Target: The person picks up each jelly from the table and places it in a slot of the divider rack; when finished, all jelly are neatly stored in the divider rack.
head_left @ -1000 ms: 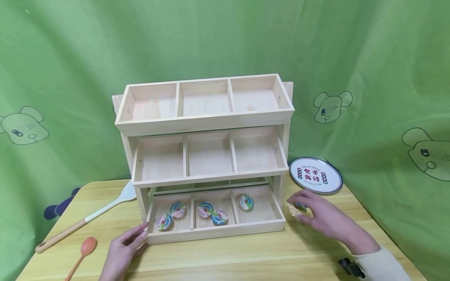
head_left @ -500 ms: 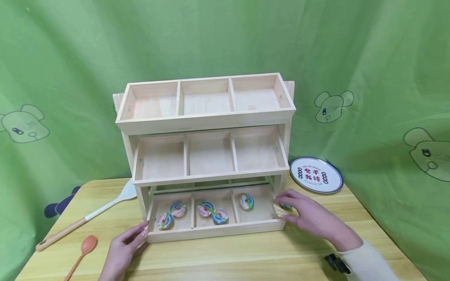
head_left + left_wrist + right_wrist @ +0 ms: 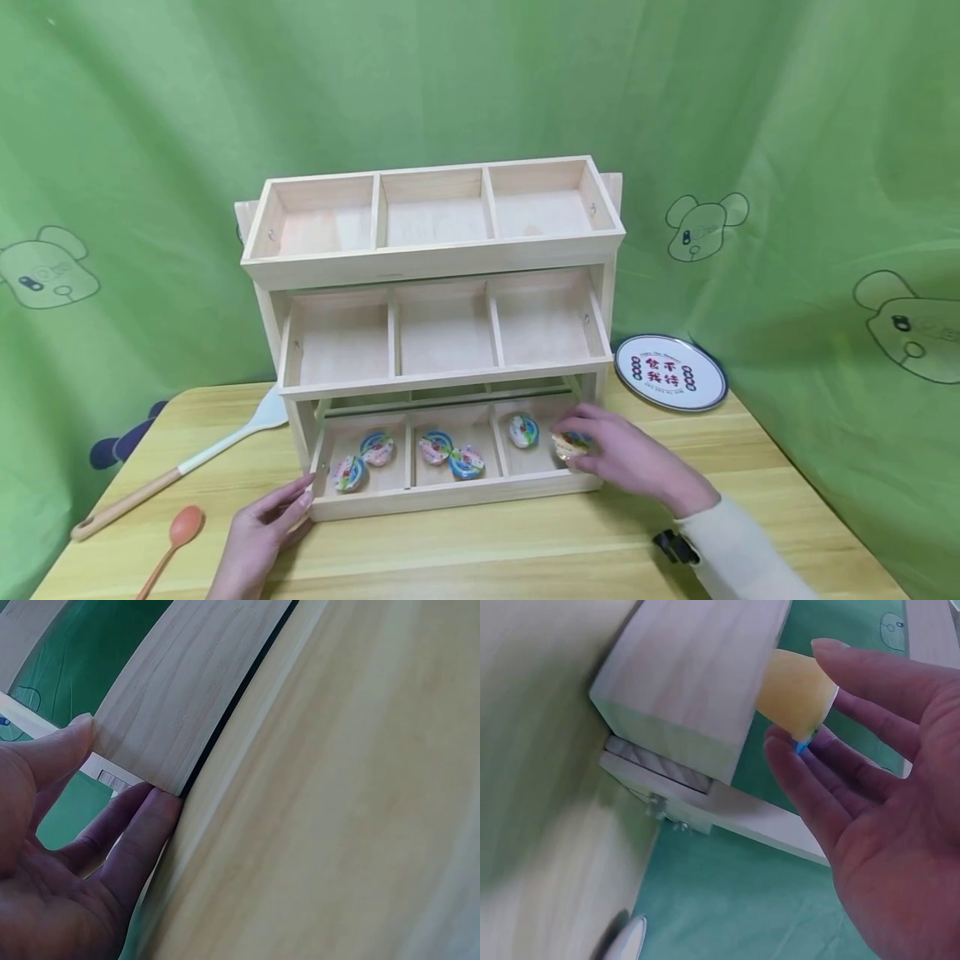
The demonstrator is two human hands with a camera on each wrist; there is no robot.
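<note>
A three-tier wooden rack (image 3: 435, 265) stands on the table, each tier split into three compartments. My left hand (image 3: 258, 533) holds the front left corner of its bottom tray (image 3: 457, 497); in the left wrist view the thumb lies at the board's upper edge, fingers at the lower. Between thumb and fingers my right hand (image 3: 633, 457) grips a yellow jelly cup (image 3: 795, 690) with a printed lid, over the bottom tray's right compartment. One jelly cup (image 3: 523, 431) sits there. Two pink ones (image 3: 435, 447) lie in the middle compartment, and two others (image 3: 377, 448) in the left.
A white plate (image 3: 670, 372) with red characters rests behind my right hand. At the left lie a white spatula (image 3: 217, 447) with a wooden handle and an orange spoon (image 3: 186, 525). Green curtain (image 3: 450, 83) hangs behind and beside the table.
My right hand has carried the yellow jelly cup leftward, from beside the rack to over the bottom tray's right compartment. The left hand stays at the tray's corner.
</note>
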